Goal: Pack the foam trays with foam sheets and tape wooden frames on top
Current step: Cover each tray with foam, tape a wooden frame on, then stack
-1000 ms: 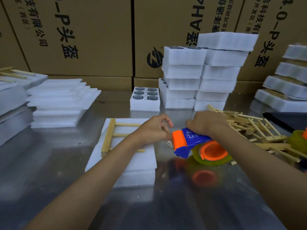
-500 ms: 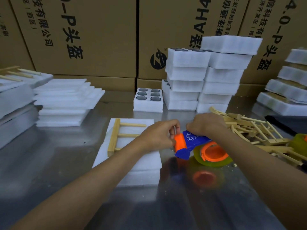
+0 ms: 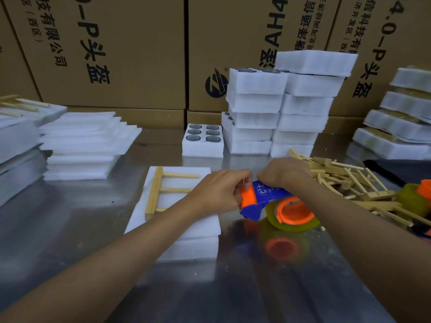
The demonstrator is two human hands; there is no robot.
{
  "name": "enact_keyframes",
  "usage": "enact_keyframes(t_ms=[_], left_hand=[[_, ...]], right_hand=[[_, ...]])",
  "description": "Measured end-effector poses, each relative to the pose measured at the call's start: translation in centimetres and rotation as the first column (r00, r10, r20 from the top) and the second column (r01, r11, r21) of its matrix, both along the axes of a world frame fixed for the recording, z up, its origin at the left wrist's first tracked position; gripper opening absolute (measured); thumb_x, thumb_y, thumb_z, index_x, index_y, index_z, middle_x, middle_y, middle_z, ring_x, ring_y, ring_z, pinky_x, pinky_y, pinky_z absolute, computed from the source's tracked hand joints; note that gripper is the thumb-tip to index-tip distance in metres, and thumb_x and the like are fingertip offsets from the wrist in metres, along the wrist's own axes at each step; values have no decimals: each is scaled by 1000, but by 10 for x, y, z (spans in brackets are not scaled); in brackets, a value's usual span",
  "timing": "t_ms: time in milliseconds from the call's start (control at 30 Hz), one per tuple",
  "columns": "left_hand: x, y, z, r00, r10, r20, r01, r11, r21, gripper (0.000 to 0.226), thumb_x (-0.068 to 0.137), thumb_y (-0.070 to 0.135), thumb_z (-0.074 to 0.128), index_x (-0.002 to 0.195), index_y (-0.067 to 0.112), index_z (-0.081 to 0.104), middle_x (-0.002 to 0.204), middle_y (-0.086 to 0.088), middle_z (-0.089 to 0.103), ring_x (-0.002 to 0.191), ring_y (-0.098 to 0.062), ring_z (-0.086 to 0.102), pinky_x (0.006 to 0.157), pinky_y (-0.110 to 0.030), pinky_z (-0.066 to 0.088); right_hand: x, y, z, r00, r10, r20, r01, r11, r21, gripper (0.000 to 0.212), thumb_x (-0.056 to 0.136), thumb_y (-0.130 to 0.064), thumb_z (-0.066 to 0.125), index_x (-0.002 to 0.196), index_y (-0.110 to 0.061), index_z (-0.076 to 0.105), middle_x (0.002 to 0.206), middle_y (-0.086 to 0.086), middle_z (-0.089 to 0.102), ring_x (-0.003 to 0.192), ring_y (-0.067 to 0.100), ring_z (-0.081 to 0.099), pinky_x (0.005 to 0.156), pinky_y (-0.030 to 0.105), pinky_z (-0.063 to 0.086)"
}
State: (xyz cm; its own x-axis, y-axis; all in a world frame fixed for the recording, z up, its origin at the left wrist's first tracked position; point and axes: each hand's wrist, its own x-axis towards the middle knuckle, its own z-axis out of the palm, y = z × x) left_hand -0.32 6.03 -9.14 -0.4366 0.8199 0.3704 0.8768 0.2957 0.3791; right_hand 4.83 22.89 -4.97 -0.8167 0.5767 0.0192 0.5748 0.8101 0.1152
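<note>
Foam tray (image 3: pixel 186 229) under white sheet and pale wooden frame (image 3: pixel 155 192); fingers of both hands seemingly curled around blue-orange tape dispenser (image 3: pixel 268 201).

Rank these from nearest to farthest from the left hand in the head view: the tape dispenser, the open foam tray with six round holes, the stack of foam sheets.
1. tape dispenser: touching the left hand on its right.
2. open foam tray with six round holes: on the table behind the hand.
3. stack of foam sheets: far off to the left.
</note>
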Motion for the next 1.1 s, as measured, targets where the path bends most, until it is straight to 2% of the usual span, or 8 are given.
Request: enact_keyframes(t_ms=[200, 400, 567, 667, 833, 967, 1033, 1100], left_hand=[[0, 0, 1, 999, -48, 21, 44, 987, 153, 17, 77, 11, 54, 86, 25, 50, 80, 13, 56, 73, -5, 48, 62, -28, 41], [-11, 0, 2, 877, -108, 469, -70, 935, 348, 20, 89, 5, 61, 105, 17, 59, 81, 9, 65, 55, -12, 32, 57, -19, 35], [-12, -2, 10, 777, -132, 615, -135, 920, 369, 28, 91, -3, 50, 107, 18, 56, 82, 5, 68, 56, 4, 48, 54, -12, 38], [-14, -3, 12, 738, -150, 658, -176, 899, 401, 38, 89, -11, 37, 107, 17, 57, 80, 5, 70, 57, -1, 49, 58, -22, 42], [-15, -5, 13, 684, -175, 709, -194, 892, 408, 40, 86, -9, 37, 102, 19, 61, 82, 6, 72, 63, -13, 45, 60, -21, 43], [-12, -6, 18, 647, -162, 745, -227, 891, 392, 35, 68, 13, 49, 98, 17, 67, 91, -9, 72, 63, -12, 45, 59, -20, 44], [-10, -7, 21, 622, -170, 765, -247, 884, 397, 37, 58, 19, 48, 89, 21, 69, 103, -22, 69, 60, -12, 43, 65, -29, 44], [-10, -8, 21, 602, -205, 772, -231, 880, 415, 33, 67, 13, 45, 90, 20, 68, 100, -22, 71, 57, -13, 41, 67, -33, 42]], right_hand=[[-2, -11, 1, 999, -28, 42, 24, 996, 82, 28, 90, -44, 44, 87, -20, 56, 82, 1, 58, 75, 19, 55, 64, 30, 35], [-7, -24, -4, 996, 28, 85, -44, 981, 190, 29, 94, -43, 42, 83, -18, 52, 76, 1, 52, 65, 17, 45, 54, 29, 27], [5, -1, 1, 997, -72, -40, 72, 997, 16, 30, 92, -45, 44, 92, -18, 57, 84, 1, 59, 82, 20, 56, 67, 32, 36], [16, 10, 2, 984, -131, -121, 124, 990, -64, 33, 94, -47, 41, 92, -19, 57, 87, 2, 58, 83, 23, 55, 71, 33, 38], [38, 14, 2, 925, -232, -301, 195, 970, -148, 41, 96, -46, 37, 73, -16, 52, 73, 5, 54, 65, 20, 48, 65, 32, 37], [67, 2, -14, 761, -193, -619, 232, 972, -18, 51, 97, -48, 39, 64, -11, 49, 56, 3, 44, 49, 16, 39, 50, 24, 20], [81, -11, -29, 714, -155, -682, 257, 965, 50, 56, 97, -48, 39, 57, -11, 50, 49, 3, 46, 44, 18, 42, 51, 23, 27], [90, -25, -43, 737, -98, -669, 247, 960, 131, 57, 96, -44, 42, 52, -11, 55, 45, 4, 49, 42, 21, 42, 56, 27, 36]])
